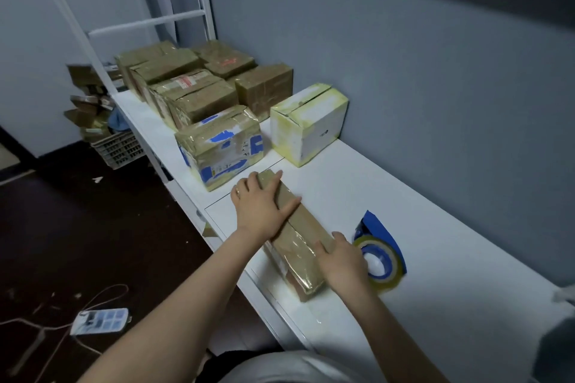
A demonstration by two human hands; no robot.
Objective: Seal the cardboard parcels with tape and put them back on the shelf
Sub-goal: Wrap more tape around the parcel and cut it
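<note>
On white shelf [404, 211], long brown glossy-taped parcel [306, 224]; left grip [259, 207], right grip [342, 258] pressing flat, released.

I'm looking into a small packing and storage room, I'd say: taped cardboard parcels [186, 87] crowd a long white shelf [420, 227] along a grey wall [404, 87]; a tape roll [378, 261] lies on it; a crate [119, 149] piled with boxes [85, 116] and a power strip [99, 322] sit on the dark floor [93, 227]
</note>
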